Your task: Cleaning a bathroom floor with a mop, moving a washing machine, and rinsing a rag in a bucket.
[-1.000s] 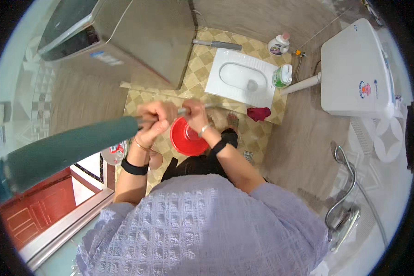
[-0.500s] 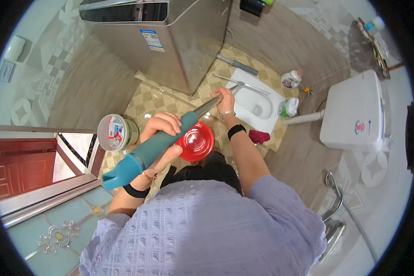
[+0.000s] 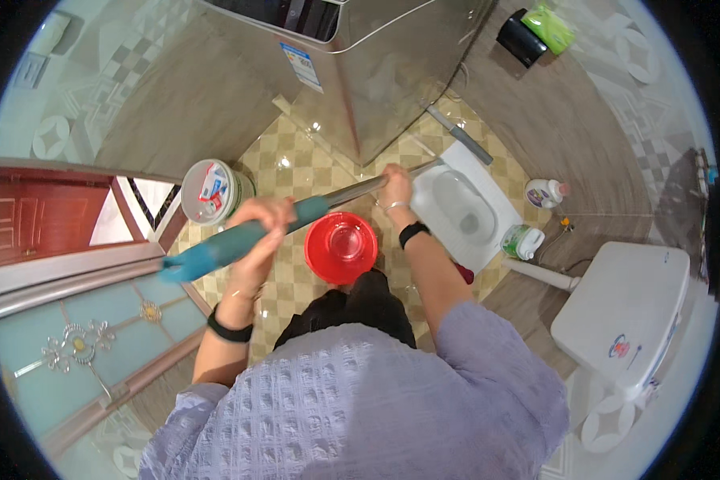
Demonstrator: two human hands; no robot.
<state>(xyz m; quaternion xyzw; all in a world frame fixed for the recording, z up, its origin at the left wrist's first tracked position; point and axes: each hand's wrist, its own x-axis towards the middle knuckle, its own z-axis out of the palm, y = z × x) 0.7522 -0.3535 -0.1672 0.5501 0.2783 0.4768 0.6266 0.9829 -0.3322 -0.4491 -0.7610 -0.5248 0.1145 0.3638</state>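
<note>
Left hand [image 3: 262,222] is wrapped around the teal grip of a long pole [image 3: 296,218], fingers closed on it. Right hand [image 3: 395,185] is closed on the metal shaft of the same pole, farther along, toward the right. The pole runs slanted from near left to far right; its far end reaches the rim of the white squat toilet [image 3: 466,210], tip not clear. Red basin [image 3: 341,246] sits on the checkered floor [image 3: 296,164] just below the pole, between the two forearms. Black bands on both wrists. Far left of the basin: a white bucket [image 3: 210,190] with a lid. Right of the toilet pan: a white bottle [image 3: 544,193] and a green-and-white bottle [image 3: 522,241], well apart from the hands. Steel washing machine [image 3: 352,72] stands at the far side.
</note>
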